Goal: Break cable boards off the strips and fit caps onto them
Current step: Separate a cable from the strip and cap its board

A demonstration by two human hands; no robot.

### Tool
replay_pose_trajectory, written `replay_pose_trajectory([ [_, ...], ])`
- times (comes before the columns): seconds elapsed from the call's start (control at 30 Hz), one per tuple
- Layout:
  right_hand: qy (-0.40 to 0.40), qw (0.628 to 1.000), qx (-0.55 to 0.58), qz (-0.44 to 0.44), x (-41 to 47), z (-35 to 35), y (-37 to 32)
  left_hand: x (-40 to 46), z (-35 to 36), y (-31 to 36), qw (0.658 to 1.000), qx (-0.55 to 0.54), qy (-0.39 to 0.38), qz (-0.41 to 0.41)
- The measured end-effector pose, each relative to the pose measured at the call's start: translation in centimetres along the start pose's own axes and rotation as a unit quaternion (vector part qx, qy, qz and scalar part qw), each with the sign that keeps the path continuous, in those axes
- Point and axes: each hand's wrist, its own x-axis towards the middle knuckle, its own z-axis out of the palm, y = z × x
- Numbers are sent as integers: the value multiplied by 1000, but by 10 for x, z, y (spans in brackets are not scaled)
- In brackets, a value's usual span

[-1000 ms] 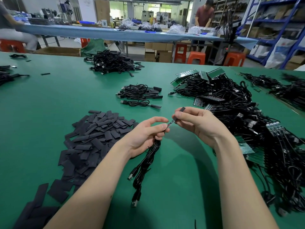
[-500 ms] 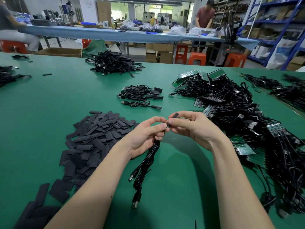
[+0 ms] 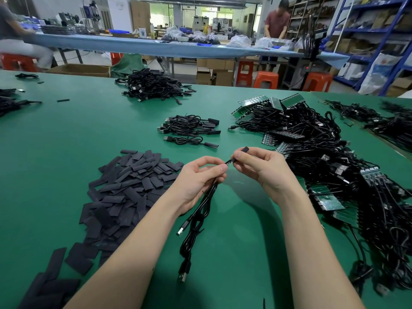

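Note:
My left hand (image 3: 201,179) grips a bundle of black USB cables (image 3: 196,221) that hangs down to the green table, plugs at the bottom. My right hand (image 3: 260,167) pinches a flat black cap (image 3: 239,153) over the end of one cable, just right of my left fingertips. The board inside the cap is hidden. A heap of flat black caps (image 3: 124,186) lies to the left. Tangled cables on green board strips (image 3: 330,170) are piled to the right.
A small group of capped cables (image 3: 189,130) lies beyond my hands, a bigger cable heap (image 3: 153,86) further back. More cables lie at the far right edge (image 3: 383,123) and far left (image 3: 9,102). People work at a blue table (image 3: 156,45) behind.
My right hand closed in on my left hand, then drew slightly away again, and the cap now covers the cable end. The bundle in my left hand stayed put.

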Motion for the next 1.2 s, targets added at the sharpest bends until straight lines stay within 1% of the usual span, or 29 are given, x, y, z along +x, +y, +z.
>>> replay_pose_trajectory([
  [0.2,13,999,37,6,2,0,5,-1,2,-5,994,67,30,75],
  [0.27,16,998,54,10,3,1,6,-1,2,-5,992,79,35,88],
  [0.37,10,998,59,18,4,1,6,-2,2,-5,992,83,32,91],
  [0.47,-18,999,39,31,3,1,6,-2,3,-5,992,85,25,90],
  [0.73,-59,997,18,36,1,3,5,-4,4,-2,995,40,12,89],
  [0.9,-69,997,9,40,1,4,6,-4,3,-1,996,30,5,80],
  [0.97,-57,998,-6,19,1,6,7,-4,3,-1,997,23,7,77],
  [1.07,-34,998,-22,-48,0,11,11,-3,2,0,997,-12,9,71],
  [1.2,-32,994,20,-101,0,17,12,-2,1,1,997,-42,4,61],
])
